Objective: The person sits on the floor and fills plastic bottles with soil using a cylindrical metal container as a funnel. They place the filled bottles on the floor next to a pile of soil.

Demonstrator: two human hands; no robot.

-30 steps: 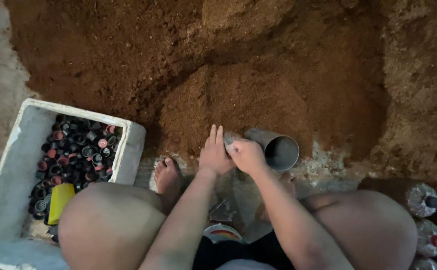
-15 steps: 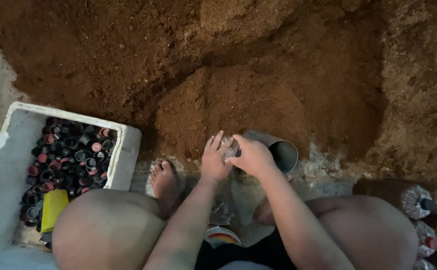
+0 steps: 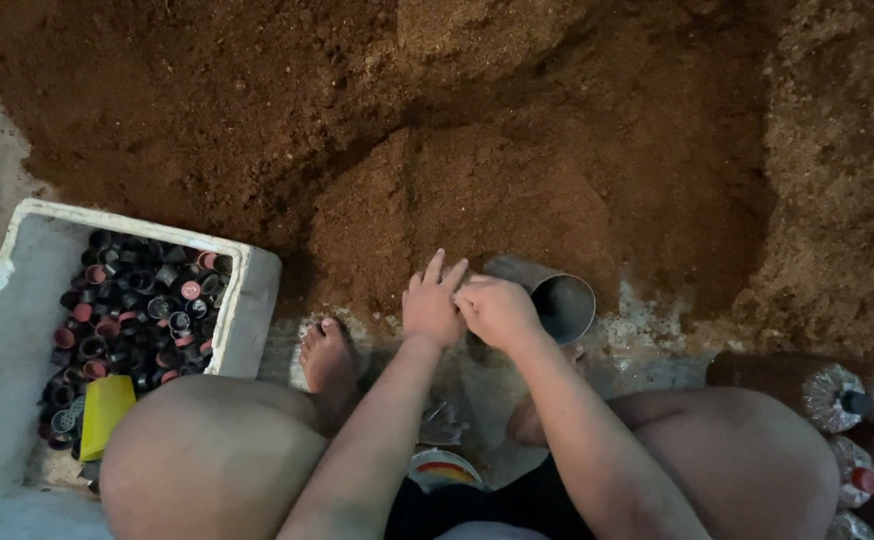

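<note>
White box (image 3: 247, 300) of bottle caps (image 3: 132, 315)

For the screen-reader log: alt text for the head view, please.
A squatting person's left hand and right hand meet beside a grey metal scoop at a heap of reddish-brown soil. A white foam box of red and black caps sits at left.

left hand (image 3: 431, 308): fingers spread, palm down | right hand (image 3: 498, 310): fingers curled, touching left

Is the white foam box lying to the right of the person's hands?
No. The white foam box full of caps sits at the left, beyond the left knee, away from the hands.
</note>
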